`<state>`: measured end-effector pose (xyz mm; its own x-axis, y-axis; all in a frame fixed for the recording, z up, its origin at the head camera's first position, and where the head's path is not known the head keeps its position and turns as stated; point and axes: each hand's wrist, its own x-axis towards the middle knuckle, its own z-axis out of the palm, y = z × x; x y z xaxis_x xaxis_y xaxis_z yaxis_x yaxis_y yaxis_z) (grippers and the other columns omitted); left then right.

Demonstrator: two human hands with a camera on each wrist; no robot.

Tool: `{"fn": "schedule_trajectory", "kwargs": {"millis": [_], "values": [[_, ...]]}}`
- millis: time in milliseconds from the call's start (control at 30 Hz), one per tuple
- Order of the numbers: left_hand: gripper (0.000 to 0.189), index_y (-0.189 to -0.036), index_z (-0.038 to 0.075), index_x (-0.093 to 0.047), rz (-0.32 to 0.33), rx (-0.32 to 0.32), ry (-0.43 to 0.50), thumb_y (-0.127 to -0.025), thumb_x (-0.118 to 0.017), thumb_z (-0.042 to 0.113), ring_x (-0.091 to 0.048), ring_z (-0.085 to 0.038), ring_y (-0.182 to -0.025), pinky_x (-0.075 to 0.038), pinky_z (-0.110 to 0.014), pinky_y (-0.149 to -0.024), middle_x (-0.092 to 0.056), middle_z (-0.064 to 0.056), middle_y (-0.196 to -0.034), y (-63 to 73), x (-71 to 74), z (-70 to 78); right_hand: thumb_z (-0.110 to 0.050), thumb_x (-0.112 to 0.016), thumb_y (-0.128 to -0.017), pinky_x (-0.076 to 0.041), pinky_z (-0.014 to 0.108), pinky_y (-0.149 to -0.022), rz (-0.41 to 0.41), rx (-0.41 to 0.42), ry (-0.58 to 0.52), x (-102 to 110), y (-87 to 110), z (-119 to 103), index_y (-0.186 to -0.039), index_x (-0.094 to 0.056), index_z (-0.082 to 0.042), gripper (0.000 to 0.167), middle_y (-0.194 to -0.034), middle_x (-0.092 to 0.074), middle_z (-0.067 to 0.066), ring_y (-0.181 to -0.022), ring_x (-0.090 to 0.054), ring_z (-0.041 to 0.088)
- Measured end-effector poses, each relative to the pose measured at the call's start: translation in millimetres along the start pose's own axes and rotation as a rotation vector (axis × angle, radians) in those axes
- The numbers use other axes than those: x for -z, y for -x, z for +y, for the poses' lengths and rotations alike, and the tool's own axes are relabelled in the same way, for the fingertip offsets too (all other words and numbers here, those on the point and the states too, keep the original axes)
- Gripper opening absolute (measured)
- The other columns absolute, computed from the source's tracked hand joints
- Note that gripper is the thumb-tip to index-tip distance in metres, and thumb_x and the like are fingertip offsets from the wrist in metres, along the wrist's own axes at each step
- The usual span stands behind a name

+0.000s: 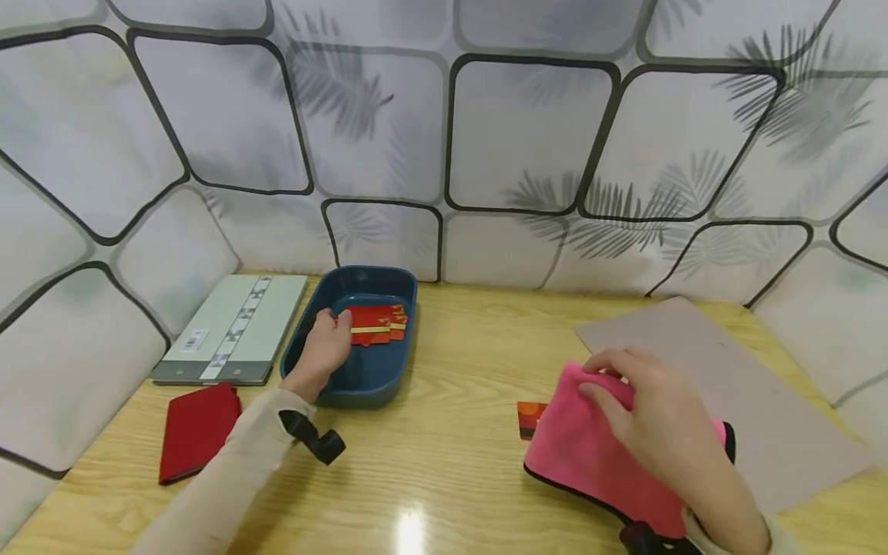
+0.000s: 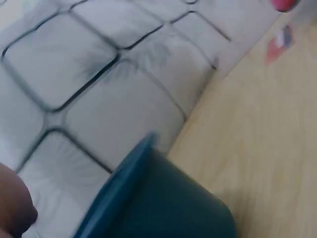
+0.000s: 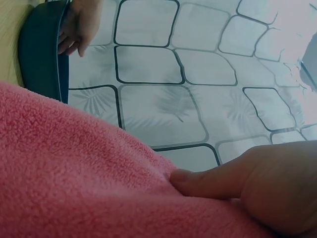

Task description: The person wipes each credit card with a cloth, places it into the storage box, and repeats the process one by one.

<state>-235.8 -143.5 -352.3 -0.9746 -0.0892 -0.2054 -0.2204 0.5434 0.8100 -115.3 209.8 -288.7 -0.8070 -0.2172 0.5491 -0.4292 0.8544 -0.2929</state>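
Observation:
My left hand [image 1: 324, 347] reaches into a blue plastic bin [image 1: 364, 397], its fingertips beside the left end of several red packets [image 1: 375, 324] with yellow bands. The packets lie overlapped on the bin's floor. In the right wrist view, the left hand [image 3: 83, 25] hangs at the bin's rim with loosely bent fingers, and no packet shows in it. My right hand [image 1: 659, 416] pinches the upper edge of a pink cloth [image 1: 590, 447] with dark trim, raising part of it. A red and orange card [image 1: 530, 420] pokes out at the cloth's left, partly covered.
A pale green folder [image 1: 236, 324] lies left of the bin, with a dark red notebook [image 1: 199, 432] in front of it. On the right, a greyish-pink sheet [image 1: 749, 401] lies partly behind the right hand. Patterned fabric walls [image 1: 527, 139] border the wooden table [image 1: 444, 462].

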Motion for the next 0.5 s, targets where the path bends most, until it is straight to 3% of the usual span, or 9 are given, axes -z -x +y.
{"fn": "schedule_trajectory", "kwargs": {"millis": [100, 200, 300, 400, 500], "values": [[0.059, -0.147, -0.015, -0.010, 0.090, -0.153, -0.003, -0.106, -0.029, 0.023, -0.014, -0.045, -0.143, -0.014, -0.053, -0.118, -0.011, -0.033, -0.155, 12.8, -13.3, 6.5, -0.007, -0.084, -0.068, -0.047, 0.032, -0.060, -0.003, -0.023, 0.000, 2, -0.1, 2, -0.087, -0.068, -0.016, 0.026, -0.078, -0.062, -0.005, -0.068, -0.054, 0.012], [0.053, -0.144, -0.011, -0.026, 0.177, -0.283, -0.020, -0.104, -0.039, 0.020, -0.038, -0.043, -0.132, -0.032, -0.054, -0.110, -0.032, -0.031, -0.146, 28.5, -29.7, 18.9, -0.009, -0.084, -0.070, -0.041, 0.028, -0.055, -0.002, -0.047, 0.005, 5, 0.3, 3, -0.087, -0.068, -0.017, 0.024, -0.073, -0.060, -0.005, -0.063, -0.047, 0.008], [0.046, -0.139, -0.003, -0.040, 0.215, -0.342, -0.050, -0.102, -0.046, 0.023, -0.057, -0.032, -0.109, -0.047, -0.048, -0.091, -0.049, -0.019, -0.134, 43.2, -41.4, 32.6, -0.012, -0.083, -0.072, -0.032, 0.024, -0.050, -0.009, -0.069, 0.009, 7, 0.9, 4, -0.084, -0.066, -0.018, 0.022, -0.063, -0.050, -0.007, -0.057, -0.038, 0.006], [0.039, -0.132, 0.002, -0.049, 0.176, -0.375, -0.058, -0.100, -0.051, 0.025, -0.060, -0.023, -0.093, -0.050, -0.039, -0.076, -0.058, -0.010, -0.121, 52.4, -53.3, 43.2, -0.015, -0.082, -0.074, -0.029, 0.023, -0.048, -0.028, -0.092, 0.014, 12, 1.1, 6, -0.082, -0.064, -0.019, 0.021, -0.057, -0.041, -0.008, -0.054, -0.034, 0.005], [0.033, -0.126, 0.002, -0.053, 0.076, -0.446, -0.019, -0.098, -0.054, 0.020, -0.058, -0.020, -0.086, -0.049, -0.032, -0.070, -0.062, -0.009, -0.113, 57.0, -67.8, 46.2, -0.017, -0.081, -0.076, -0.029, 0.023, -0.047, -0.047, -0.117, 0.013, 18, 0.8, 8, -0.083, -0.063, -0.019, 0.019, -0.056, -0.039, -0.007, -0.053, -0.035, 0.005]]}}
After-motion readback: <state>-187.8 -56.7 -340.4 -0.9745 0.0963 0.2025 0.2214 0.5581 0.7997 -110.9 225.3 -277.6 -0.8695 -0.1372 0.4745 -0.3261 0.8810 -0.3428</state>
